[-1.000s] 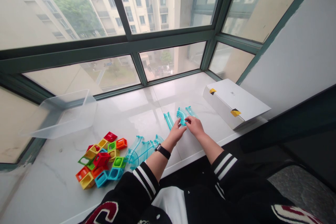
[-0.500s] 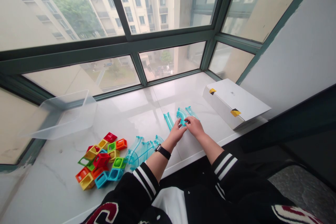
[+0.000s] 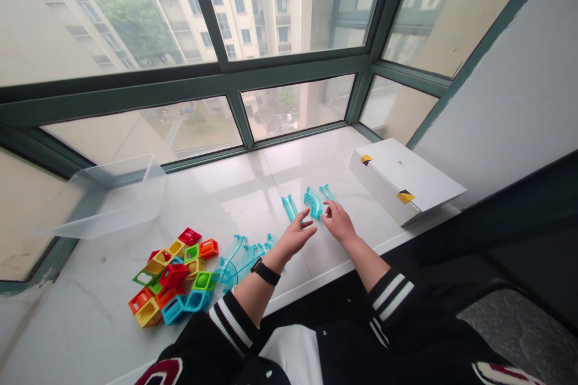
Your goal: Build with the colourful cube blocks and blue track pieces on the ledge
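My left hand (image 3: 295, 234) is held over the ledge with thumb and fingers apart and nothing in it. Just beyond its fingers lies a straight translucent teal track piece (image 3: 289, 207). A curved teal track piece (image 3: 313, 202), looking like several stacked together, rests between my two hands. My right hand (image 3: 338, 221) is beside that curve, fingers bent but apart, holding nothing I can see. Another teal track piece (image 3: 327, 192) lies behind the right fingers, partly covered by them. More teal track pieces (image 3: 237, 258) form a pile left of my left forearm.
Colourful hollow toy blocks (image 3: 174, 277) are heaped on the left of the white ledge (image 3: 217, 192). A clear plastic bin (image 3: 108, 198) stands at the far left by the window. At the right sits a white box (image 3: 406, 174) with yellow-black tabs, near the wall.
Both hands have come off the curved track piece and moved apart, the left one back toward the left and the right one slightly right. The curved piece stays on the ledge.
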`<state>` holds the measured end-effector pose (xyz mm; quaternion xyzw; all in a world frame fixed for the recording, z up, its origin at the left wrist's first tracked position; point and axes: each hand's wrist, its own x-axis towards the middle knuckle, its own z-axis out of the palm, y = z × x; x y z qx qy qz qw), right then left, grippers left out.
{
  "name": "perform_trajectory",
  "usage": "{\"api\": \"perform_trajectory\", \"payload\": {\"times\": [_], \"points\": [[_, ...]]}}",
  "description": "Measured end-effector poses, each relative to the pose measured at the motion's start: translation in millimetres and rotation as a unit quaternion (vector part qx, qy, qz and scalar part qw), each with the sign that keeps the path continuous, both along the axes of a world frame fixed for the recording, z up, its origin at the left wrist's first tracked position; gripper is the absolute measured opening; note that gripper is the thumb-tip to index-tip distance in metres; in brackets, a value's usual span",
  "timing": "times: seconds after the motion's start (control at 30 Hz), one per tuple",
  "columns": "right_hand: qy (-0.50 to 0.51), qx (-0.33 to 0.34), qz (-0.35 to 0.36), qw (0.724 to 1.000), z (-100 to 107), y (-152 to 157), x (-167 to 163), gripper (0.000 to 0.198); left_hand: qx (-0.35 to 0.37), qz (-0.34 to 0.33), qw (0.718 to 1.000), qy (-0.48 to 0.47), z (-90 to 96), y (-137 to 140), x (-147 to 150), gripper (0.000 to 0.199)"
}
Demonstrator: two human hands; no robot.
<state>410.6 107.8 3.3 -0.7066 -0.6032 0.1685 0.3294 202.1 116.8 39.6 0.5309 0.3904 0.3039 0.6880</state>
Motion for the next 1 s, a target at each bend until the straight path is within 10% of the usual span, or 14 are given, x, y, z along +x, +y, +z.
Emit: {"api": "perform_trajectory", "payload": {"times": [0.2, 0.5, 1.0], "points": [[-0.017, -0.093, -0.025, 0.995, -12.0, -21.3, 1.9, 0.005, -0.025, -0.063, 0.997, -0.022, 27.0, -29.8, -84.8, 0.060], [-0.119, -0.185, -0.035, 0.975, -11.4, 0.9, -18.2, 0.020, -0.121, 0.020, 0.988, -0.090, 34.6, -94.6, -177.6, 0.058], [-0.175, -0.231, -0.027, 0.957, -9.9, 12.0, -18.8, 0.032, -0.127, 0.129, 0.977, -0.115, 25.1, -137.6, -223.9, 0.058]]}}
